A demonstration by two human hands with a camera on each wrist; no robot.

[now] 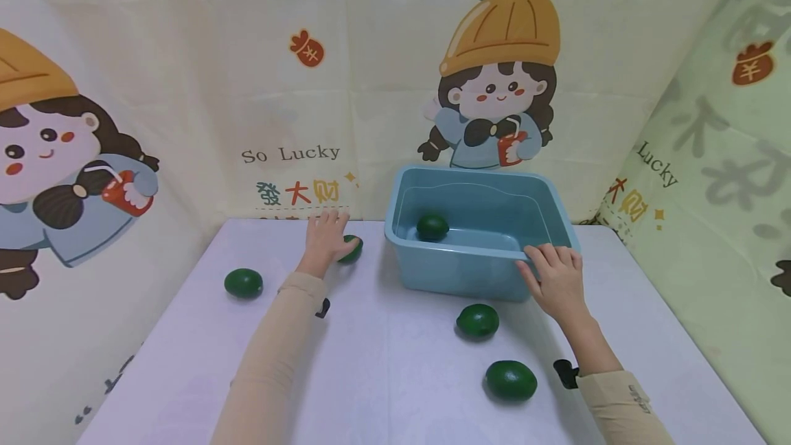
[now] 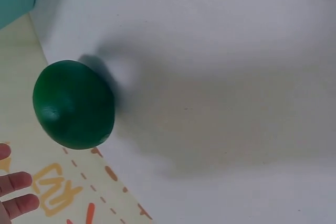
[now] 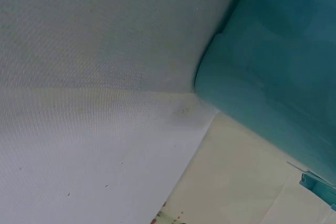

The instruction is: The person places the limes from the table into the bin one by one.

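Observation:
My left hand reaches to the far edge of the table, fingers spread and straight, beside a green lime that it partly covers. In the left wrist view this lime shows whole, with the fingertips apart from it at the lower left. A blue plastic bin stands at the back right with one lime inside. My right hand holds the bin's front rim near its right corner, fingers over the edge and thumb against the outer wall.
One lime lies at the left of the table. Two more, a nearer lime and a lime just before the bin, lie on the right side. A printed cloth hangs behind and along both sides.

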